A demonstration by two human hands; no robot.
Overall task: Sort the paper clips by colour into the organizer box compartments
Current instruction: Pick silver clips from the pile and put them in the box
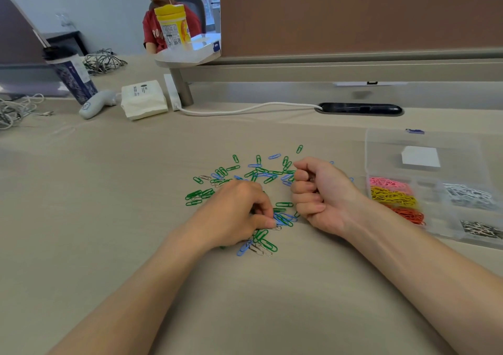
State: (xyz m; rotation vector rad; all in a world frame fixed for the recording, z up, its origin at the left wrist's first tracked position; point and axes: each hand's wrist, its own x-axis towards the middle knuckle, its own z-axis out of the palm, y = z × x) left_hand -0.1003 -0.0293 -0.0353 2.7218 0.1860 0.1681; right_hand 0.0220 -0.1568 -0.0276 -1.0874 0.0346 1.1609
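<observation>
The left hand [236,213] pinched a clip at the near edge of the green and blue paper clips [268,173] scattered mid-table. The right hand [321,194], fisted around seemingly silver clips [311,179], sat just left of the organizer box [435,224].

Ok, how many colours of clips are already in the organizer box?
5: pink, yellow and red down its left side; white and silver on the right. More may lie off frame.
</observation>
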